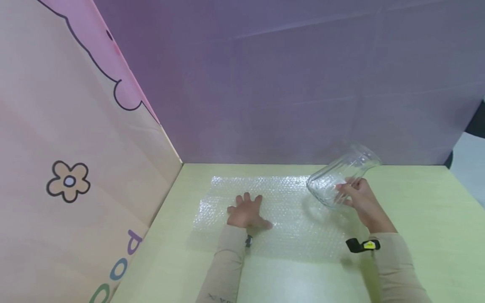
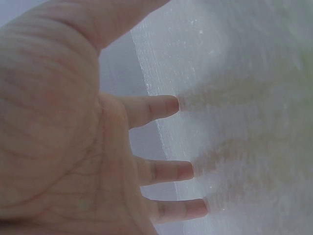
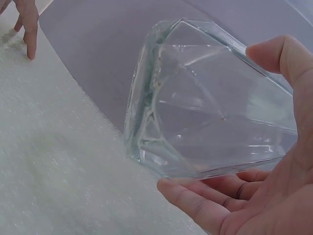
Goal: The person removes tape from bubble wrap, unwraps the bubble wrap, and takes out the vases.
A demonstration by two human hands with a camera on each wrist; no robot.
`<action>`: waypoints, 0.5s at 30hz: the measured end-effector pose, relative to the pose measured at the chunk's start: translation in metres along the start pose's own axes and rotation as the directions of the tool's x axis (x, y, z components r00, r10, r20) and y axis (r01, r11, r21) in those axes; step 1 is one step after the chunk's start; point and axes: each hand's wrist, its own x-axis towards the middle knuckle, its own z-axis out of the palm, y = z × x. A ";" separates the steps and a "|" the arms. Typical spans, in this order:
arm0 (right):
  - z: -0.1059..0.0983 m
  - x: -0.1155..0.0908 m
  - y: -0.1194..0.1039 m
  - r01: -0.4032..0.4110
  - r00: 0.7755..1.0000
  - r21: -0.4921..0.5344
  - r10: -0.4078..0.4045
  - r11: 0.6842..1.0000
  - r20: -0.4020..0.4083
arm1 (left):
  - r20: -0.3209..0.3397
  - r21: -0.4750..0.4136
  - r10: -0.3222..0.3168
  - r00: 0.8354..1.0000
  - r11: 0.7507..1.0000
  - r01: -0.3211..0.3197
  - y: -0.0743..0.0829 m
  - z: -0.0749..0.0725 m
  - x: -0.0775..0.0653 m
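Note:
My right hand (image 1: 363, 201) grips a clear glass vase (image 1: 341, 174) with faceted sides, tilted above the right part of a sheet of bubble wrap (image 1: 288, 235). Its thick base points left and its mouth points up to the right. In the right wrist view the thumb lies along one side of the vase (image 3: 215, 103) and the fingers curl under the other. My left hand (image 1: 246, 212) is spread on the left half of the bubble wrap. The left wrist view shows its straight fingertips touching the bubble wrap (image 2: 234, 147).
The bubble wrap lies flat on a pale yellow-green table (image 1: 424, 210). A purple-grey panel (image 1: 303, 84) rises along the table's back edge. On the left stands a panel (image 1: 110, 168) printed with a flower and letters.

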 end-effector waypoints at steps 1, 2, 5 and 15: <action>0.000 0.000 0.000 -0.002 1.000 -0.002 0.002 1.000 -0.002 | 0.000 -0.002 0.000 1.000 1.000 0.000 0.000 0.000 0.000; 0.000 -0.001 -0.001 -0.003 1.000 -0.002 0.003 1.000 -0.002 | -0.002 -0.002 0.000 1.000 1.000 0.000 0.000 0.000 0.000; 0.000 -0.002 -0.002 -0.002 1.000 0.001 0.002 1.000 -0.005 | -0.006 0.002 0.000 1.000 1.000 0.000 0.000 0.000 0.000; -0.001 -0.004 -0.004 0.002 1.000 0.015 -0.002 1.000 -0.017 | -0.002 -0.006 0.001 1.000 1.000 -0.001 0.000 -0.001 -0.001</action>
